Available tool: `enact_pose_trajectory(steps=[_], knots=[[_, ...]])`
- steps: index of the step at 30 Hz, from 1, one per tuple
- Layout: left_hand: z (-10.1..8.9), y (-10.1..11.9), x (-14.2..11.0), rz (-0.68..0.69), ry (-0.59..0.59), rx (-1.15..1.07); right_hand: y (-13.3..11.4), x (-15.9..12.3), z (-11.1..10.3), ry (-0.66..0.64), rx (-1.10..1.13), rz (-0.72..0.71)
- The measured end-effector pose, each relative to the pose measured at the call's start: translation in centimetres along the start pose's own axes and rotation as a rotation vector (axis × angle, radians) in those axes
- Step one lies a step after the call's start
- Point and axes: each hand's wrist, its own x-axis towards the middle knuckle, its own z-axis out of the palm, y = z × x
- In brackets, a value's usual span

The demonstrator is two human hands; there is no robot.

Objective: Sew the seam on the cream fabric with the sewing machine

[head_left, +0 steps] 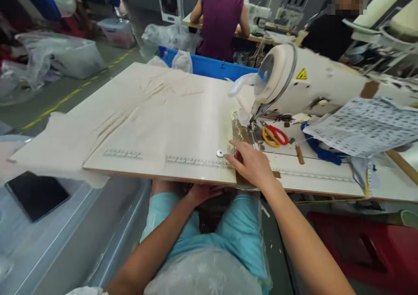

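My right hand point(253, 162) is over the sewing table's front part, beside the needle area. Its thumb and index finger point left and stand apart, with nothing visible between them. Just left of the thumb tip lies a small silver disc point(220, 153), which looks like a bobbin. Below the table's front edge is my left hand point(204, 193), partly hidden, with its visible fingers stretched to the right above my lap. The white sewing machine point(294, 79) stands behind my right hand. Scissors point(274, 136) with yellow and red handles rest by its base.
Thin off-white fabric point(130, 99) spreads over the table's left side and hangs off it. Printed sheets point(369, 125) lean at the right. A blue bin point(209, 65) stands behind. A dark tablet point(37, 196) lies at lower left. Two people sit beyond.
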Motion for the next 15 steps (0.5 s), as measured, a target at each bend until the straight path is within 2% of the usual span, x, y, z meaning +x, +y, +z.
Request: enact_pose_trajectory(steps=[4, 9, 12, 15], knots=[[-1.4, -2.8, -3.5, -0.012, -0.044, -0.097, -1.4, 1.3, 1.2, -0.060, -0.077, -0.023], [-1.6, -3.1, -4.7, -0.006, -0.084, -0.085, -1.6, 1.5, 2.4, 0.008, -0.139, -0.012], [-1.6, -3.1, -4.9, 0.026, -0.021, -0.041, -1.3, 1.4, 2.9, 0.056, -0.141, -0.021], [-1.7, -3.5, -4.7, 0.062, 0.102, 0.034, -1.1, 1.1, 3.2, 0.108, -0.132, -0.038]])
